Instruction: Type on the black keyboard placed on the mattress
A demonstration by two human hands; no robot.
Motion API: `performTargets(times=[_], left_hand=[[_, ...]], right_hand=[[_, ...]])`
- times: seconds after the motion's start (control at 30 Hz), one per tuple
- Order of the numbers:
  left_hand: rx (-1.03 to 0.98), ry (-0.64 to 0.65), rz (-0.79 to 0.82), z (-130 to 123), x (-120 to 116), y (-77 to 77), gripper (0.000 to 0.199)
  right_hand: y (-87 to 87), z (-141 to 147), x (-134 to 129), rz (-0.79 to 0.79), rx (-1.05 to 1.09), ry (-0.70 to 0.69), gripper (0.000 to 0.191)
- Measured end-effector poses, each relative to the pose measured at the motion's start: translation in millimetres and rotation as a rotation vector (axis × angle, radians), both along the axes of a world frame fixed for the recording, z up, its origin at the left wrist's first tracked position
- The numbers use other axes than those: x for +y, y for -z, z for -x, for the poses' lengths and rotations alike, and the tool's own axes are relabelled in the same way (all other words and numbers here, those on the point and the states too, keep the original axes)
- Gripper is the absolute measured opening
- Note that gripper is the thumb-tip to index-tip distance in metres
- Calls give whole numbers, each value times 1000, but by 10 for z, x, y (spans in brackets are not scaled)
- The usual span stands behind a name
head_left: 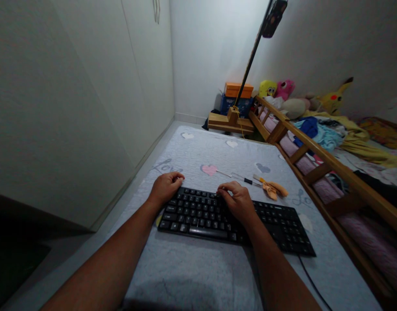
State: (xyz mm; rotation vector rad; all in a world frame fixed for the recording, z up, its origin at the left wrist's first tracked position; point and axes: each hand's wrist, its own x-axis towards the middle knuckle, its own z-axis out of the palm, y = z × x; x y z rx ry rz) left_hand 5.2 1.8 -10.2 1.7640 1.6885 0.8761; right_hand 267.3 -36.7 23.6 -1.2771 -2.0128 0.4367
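Observation:
A black keyboard [198, 214] lies slightly askew on the bed-like surface with a pale heart-print cover [198, 147]. At its far left corner rests my left hand [166, 188], fingers curled together against the edge. My right hand [238, 202] is over the keys right of the middle. Its thumb and fingertips are pinched together at the top row; whatever is between them is too small to make out. Beyond the keyboard lie a thin white stick [223, 173], a wire tool with a black grip [248, 181], a small brush [258, 178] and an orange cloth-like item [273, 189].
A wooden bed rail [310, 142] runs along the right, with clothes and plush toys behind it. A white wardrobe [88, 86] stands at the left. At the far end are a wooden stand [229, 122] with a pole and stacked boxes [237, 97]. The keyboard cable [310, 276] trails toward the lower right.

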Motion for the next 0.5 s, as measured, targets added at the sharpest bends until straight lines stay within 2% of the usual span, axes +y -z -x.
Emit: performTargets(times=[0.2,0.5], left_hand=[[0,3,6,-6,-7,-16,32],[-2,-2,2,-19,-25,-33,32]], right_hand=[[-28,2,-32,20,-24,-25,15],[35,-6,15,-12,35,-5,14]])
